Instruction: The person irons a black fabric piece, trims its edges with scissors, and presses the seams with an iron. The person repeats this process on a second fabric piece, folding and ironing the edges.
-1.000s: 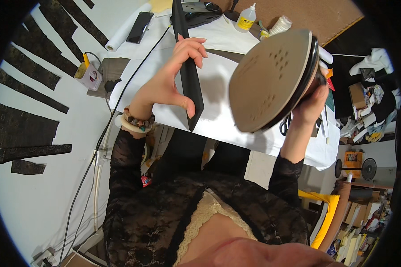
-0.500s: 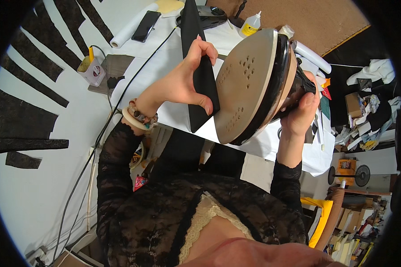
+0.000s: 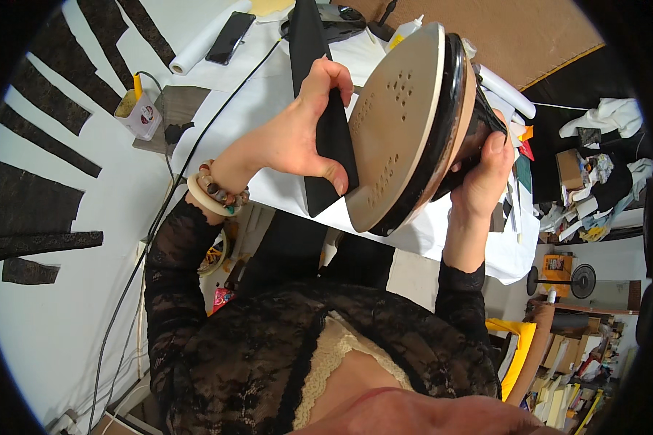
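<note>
My right hand (image 3: 480, 180) is closed round the dark handle of a clothes iron (image 3: 395, 138), which is held up on its side. Its pale soleplate with clusters of steam holes faces left, toward my other hand. My left hand (image 3: 290, 141) grips a long black fabric strip (image 3: 308, 43), fingers at its far edge and thumb near its lower end. The strip's right edge lies against or very near the soleplate's lower left side; I cannot tell if they touch. Most of the handle is hidden behind the iron's body.
A white-covered table (image 3: 265, 190) lies beneath. On it are a phone (image 3: 231, 38), a white roll (image 3: 199, 45) and a bottle (image 3: 406, 32). A black cable (image 3: 218, 116) crosses the left side. Dark cut pieces (image 3: 36, 192) hang at left beside a white cup (image 3: 139, 119).
The iron has tipped slightly, its upper edge shifting up and left, and now covers part of the bottle. My left hand keeps its grip on the strip. The view has shifted a little.
</note>
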`<state>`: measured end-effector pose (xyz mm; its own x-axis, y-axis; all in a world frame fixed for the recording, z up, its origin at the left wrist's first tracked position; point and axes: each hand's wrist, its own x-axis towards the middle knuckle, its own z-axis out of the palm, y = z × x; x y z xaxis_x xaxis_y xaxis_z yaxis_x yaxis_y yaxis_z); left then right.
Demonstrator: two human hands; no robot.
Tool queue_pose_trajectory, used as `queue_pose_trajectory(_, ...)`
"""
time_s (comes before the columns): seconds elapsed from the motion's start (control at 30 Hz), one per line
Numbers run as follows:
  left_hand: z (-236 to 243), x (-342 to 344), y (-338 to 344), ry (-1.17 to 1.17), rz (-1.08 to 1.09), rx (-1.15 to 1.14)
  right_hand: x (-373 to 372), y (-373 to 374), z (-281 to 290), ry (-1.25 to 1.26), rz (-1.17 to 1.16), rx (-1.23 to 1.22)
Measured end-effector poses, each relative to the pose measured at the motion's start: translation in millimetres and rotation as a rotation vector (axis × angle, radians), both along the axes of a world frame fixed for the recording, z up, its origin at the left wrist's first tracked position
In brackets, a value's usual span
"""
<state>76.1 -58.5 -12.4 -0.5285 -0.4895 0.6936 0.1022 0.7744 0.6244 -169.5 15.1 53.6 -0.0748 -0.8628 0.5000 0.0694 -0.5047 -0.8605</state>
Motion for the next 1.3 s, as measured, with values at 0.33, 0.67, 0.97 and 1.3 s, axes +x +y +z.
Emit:
queue_pose_trajectory(0.33,16,2,-11,-0.189,0.010,-0.304,-38,-20,71,0.532,-0.018,-0.032)
queue_pose_trajectory(0.67,10,-1,-29,-0.217,0.008,-0.311,21,-22,126,1.351,0.331,-0.360)
queue_pose_trajectory(0.97,11,-7,-23,-0.114,-0.017,-0.186,46,-13,141,1.561,0.299,-0.346)
queue_pose_trajectory(1.3,8,-5,-24,-0.090,0.025,-0.200,39,-22,135,1.504,0.360,-0.285)
